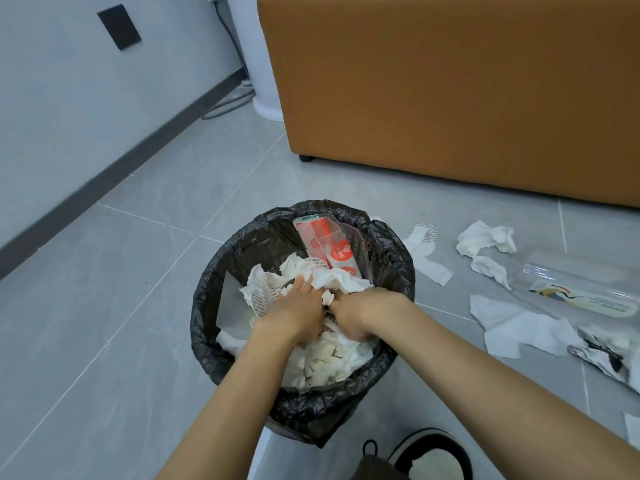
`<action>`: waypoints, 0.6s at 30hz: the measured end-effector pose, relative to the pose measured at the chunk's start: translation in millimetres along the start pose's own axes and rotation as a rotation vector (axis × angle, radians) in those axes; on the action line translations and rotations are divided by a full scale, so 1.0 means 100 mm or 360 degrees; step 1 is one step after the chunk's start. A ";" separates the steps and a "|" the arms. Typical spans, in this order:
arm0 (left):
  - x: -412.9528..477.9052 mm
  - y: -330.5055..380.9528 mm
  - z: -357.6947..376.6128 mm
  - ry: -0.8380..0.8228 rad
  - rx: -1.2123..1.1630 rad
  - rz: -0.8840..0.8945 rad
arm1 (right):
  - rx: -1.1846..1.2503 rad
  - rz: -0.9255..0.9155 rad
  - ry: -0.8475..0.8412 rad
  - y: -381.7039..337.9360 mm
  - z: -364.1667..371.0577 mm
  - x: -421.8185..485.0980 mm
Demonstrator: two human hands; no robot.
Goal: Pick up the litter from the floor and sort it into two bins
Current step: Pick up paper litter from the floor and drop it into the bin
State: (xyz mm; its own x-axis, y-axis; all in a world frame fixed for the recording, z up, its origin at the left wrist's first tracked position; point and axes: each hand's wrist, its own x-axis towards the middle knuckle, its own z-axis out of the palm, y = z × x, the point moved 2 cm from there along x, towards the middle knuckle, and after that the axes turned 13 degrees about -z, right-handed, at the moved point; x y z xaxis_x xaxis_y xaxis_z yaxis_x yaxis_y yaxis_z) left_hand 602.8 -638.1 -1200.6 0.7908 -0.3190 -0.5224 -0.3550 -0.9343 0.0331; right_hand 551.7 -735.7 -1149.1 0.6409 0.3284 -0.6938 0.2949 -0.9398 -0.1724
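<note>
Both hands (pixel 329 313) amid binned tissues (pixel 332 358)

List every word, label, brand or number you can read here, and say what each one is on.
None can be read for certain.
Red and white carton in the bin: round white badge with print, too blurred to read.
Clear plastic bottle on the floor: label with a colourful picture and lines of small print, too small to read.
Printed wrapper by the tissues: dark marks, unreadable.
</note>
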 end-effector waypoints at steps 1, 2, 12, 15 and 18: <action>-0.04 0.01 -0.04 0.0014 -0.0043 0.0006 | -0.0008 0.0015 0.0054 -0.01 0.00 -0.05; -0.08 0.03 -0.08 0.0033 -0.0077 0.0003 | -0.0019 0.0030 0.0117 -0.02 -0.02 -0.12; -0.73 0.26 -0.55 0.0919 -0.0229 -0.0177 | 0.0102 -0.0111 0.1194 0.06 -0.06 -0.97; -0.87 0.34 -0.63 0.1064 -0.0377 -0.0230 | 0.0464 -0.0203 0.1407 0.18 -0.02 -1.17; -0.98 0.44 -0.71 0.1198 -0.0395 -0.0184 | 0.0725 -0.0216 0.1634 0.32 0.03 -1.34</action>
State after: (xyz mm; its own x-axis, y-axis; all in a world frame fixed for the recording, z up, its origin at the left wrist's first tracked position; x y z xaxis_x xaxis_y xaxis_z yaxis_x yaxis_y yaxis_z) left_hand 545.5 -659.0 -1087.4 0.9714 -0.1568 0.1783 -0.1987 -0.9479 0.2490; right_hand 472.8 -810.0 -1063.3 0.9639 0.1551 0.2165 0.2555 -0.7682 -0.5870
